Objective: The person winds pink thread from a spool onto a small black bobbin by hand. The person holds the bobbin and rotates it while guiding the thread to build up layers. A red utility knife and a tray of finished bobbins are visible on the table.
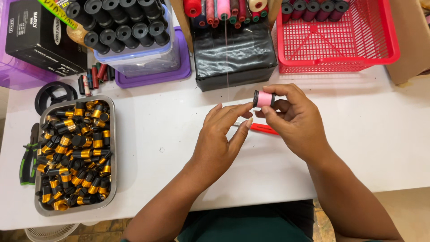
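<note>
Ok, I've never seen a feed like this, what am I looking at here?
One picture, from a camera worn on a person's head, looking down at their own bare hands over a white table. The right hand holds a small black spool wound with pink thread; the left hand reaches toward it, fingertips close. A red tool lies beneath the hands. Left sits a metal tray of black-and-gold spools; behind are a red basket and thread cones.
</note>
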